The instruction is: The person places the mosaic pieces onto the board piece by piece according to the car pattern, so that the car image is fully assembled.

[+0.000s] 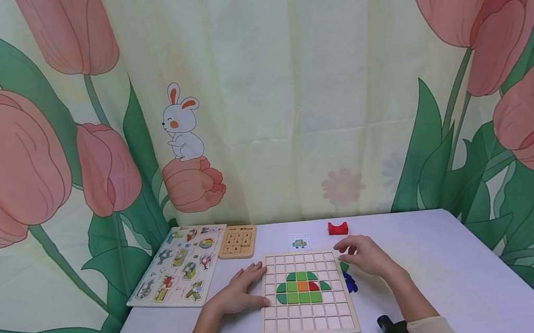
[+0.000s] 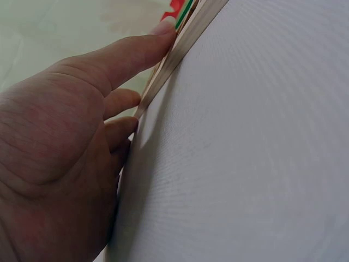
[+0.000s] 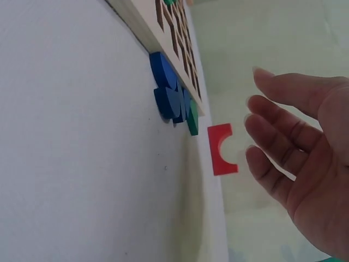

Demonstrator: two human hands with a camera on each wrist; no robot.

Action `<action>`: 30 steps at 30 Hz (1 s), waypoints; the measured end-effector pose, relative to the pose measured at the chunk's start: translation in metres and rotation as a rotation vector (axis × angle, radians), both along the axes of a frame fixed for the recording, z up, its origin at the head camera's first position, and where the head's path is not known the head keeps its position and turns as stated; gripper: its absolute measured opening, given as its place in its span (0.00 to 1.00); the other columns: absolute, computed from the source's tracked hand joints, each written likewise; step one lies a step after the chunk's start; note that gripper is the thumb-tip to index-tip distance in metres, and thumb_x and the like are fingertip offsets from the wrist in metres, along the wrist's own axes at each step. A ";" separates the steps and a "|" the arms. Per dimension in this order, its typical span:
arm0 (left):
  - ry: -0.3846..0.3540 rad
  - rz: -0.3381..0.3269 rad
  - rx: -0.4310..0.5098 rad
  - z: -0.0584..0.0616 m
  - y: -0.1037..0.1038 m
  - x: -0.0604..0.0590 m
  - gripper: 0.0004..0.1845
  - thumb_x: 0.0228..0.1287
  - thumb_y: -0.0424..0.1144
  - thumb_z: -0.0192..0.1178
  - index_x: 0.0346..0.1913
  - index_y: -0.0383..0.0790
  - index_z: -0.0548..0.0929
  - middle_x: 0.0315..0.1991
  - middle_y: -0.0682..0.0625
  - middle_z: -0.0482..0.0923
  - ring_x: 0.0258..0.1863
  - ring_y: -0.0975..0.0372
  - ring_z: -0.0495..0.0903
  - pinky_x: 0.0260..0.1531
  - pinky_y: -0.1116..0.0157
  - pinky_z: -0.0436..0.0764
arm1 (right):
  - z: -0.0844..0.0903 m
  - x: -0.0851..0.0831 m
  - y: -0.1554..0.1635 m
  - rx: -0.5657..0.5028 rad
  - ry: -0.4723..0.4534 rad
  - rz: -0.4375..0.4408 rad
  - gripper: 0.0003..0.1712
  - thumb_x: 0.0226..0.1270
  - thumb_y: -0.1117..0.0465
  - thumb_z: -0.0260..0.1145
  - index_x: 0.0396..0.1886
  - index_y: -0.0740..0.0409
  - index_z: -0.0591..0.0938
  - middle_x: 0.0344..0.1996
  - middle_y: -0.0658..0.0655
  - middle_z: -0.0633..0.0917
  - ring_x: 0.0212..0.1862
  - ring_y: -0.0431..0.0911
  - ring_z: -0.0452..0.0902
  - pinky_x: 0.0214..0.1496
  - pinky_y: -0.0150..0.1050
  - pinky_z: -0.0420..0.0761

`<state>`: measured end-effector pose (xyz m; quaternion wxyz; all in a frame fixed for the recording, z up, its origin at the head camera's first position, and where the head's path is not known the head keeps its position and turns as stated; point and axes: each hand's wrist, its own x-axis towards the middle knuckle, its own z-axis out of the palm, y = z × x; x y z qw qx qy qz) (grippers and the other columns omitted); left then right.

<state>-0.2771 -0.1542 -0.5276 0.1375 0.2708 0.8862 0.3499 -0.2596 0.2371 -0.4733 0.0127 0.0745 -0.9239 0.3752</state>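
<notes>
We rest our left hand [image 1: 239, 293] flat against the left edge of the wooden grid board [image 1: 307, 294], fingers [image 2: 133, 52] straight and together, holding nothing; in the left wrist view they press along the board's rim, which looks to us like a way of keeping the board from sliding on the desk [image 1: 468, 276]. The board lies near the front edge of the desk, about the middle, and carries a half-built figure of green pieces with an orange and a red one. Our right hand [image 1: 365, 255] hovers just off the board's right edge, fingers [image 3: 283, 128] spread and relaxed and gripping nothing. It hangs over the loose blue pieces [image 3: 169, 93] and a green piece [image 3: 193, 117], which lie against the board's right side, within easy reach. The red arched block [image 1: 338, 228] sits apart toward the back edge, beside a small pattern card [image 1: 299, 242]. Two other puzzle boards lie toward the left edge.
</notes>
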 end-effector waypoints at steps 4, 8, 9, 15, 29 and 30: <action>-0.001 0.006 -0.003 -0.001 -0.001 -0.001 0.50 0.59 0.63 0.71 0.80 0.47 0.65 0.85 0.48 0.53 0.85 0.48 0.46 0.83 0.40 0.38 | -0.004 -0.002 0.002 0.003 -0.054 -0.019 0.16 0.66 0.65 0.74 0.53 0.55 0.89 0.40 0.51 0.86 0.43 0.46 0.75 0.38 0.33 0.82; -0.001 0.011 -0.005 -0.003 -0.001 -0.003 0.51 0.59 0.63 0.71 0.81 0.47 0.65 0.85 0.48 0.53 0.85 0.48 0.46 0.83 0.40 0.37 | -0.010 -0.005 0.005 0.022 -0.101 -0.031 0.16 0.65 0.64 0.75 0.53 0.54 0.90 0.39 0.50 0.85 0.43 0.46 0.75 0.39 0.35 0.81; 0.001 0.011 -0.007 -0.003 -0.001 -0.003 0.51 0.59 0.63 0.71 0.81 0.47 0.65 0.85 0.48 0.53 0.85 0.48 0.46 0.83 0.40 0.38 | -0.011 -0.005 0.006 0.022 -0.111 -0.032 0.16 0.65 0.64 0.75 0.53 0.54 0.90 0.38 0.50 0.84 0.43 0.46 0.75 0.40 0.35 0.81; 0.001 0.010 -0.012 -0.004 -0.002 -0.004 0.50 0.59 0.63 0.71 0.81 0.48 0.65 0.85 0.49 0.53 0.85 0.49 0.46 0.83 0.40 0.38 | -0.018 -0.006 0.009 0.026 -0.148 -0.045 0.16 0.64 0.65 0.75 0.52 0.54 0.90 0.37 0.51 0.83 0.44 0.46 0.75 0.41 0.36 0.83; -0.004 0.002 0.005 -0.006 -0.001 -0.004 0.50 0.59 0.62 0.71 0.81 0.48 0.65 0.85 0.49 0.52 0.85 0.49 0.45 0.83 0.40 0.37 | -0.025 -0.006 0.008 0.077 -0.153 -0.032 0.13 0.64 0.65 0.75 0.49 0.54 0.91 0.34 0.51 0.82 0.42 0.45 0.74 0.40 0.37 0.79; -0.004 0.002 0.005 -0.006 -0.001 -0.004 0.50 0.59 0.62 0.71 0.81 0.48 0.65 0.85 0.49 0.52 0.85 0.49 0.45 0.83 0.40 0.37 | -0.025 -0.007 0.008 0.079 -0.154 -0.034 0.13 0.64 0.65 0.75 0.49 0.54 0.91 0.34 0.51 0.82 0.42 0.45 0.74 0.40 0.37 0.79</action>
